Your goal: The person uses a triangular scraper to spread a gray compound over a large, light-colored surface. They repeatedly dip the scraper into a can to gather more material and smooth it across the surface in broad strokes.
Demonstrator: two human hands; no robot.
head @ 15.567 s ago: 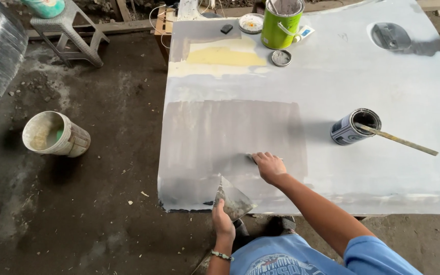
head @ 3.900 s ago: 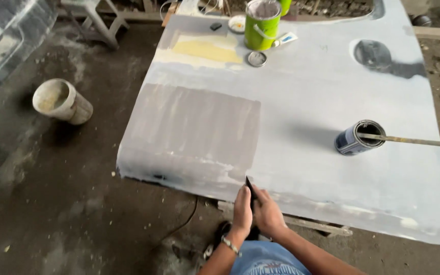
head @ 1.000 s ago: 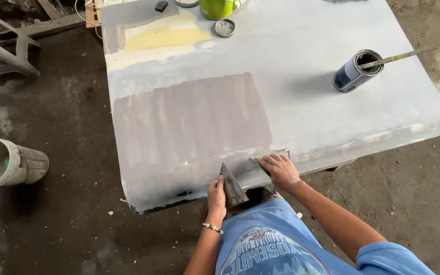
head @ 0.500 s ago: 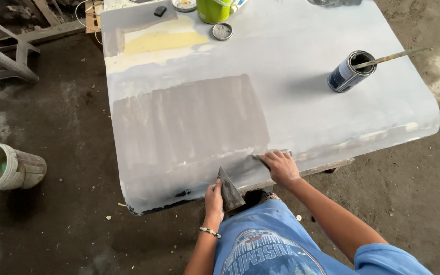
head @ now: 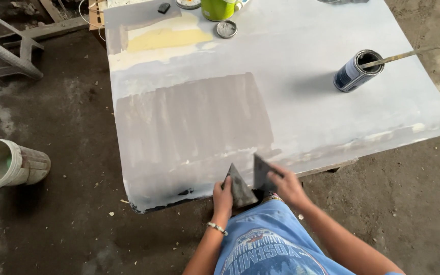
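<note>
A large light-grey car panel lies flat before me, with a darker grey filler patch across its left half. At its near edge my left hand grips a dark triangular putty blade smeared with grey filler. My right hand holds a second flat spreader upright, its edge right beside the triangular blade. Both hands are just off the panel's front rim, above my blue shirt.
A dark tin with a stir stick stands on the panel's right. A green can, a round lid and a yellow patch lie at the far end. A dirty bucket and a grey stool stand on the dirt floor at left.
My right hand has lifted its spreader off the panel's filler patch and brought it back against the blade in my left hand. The view has shifted slightly.
</note>
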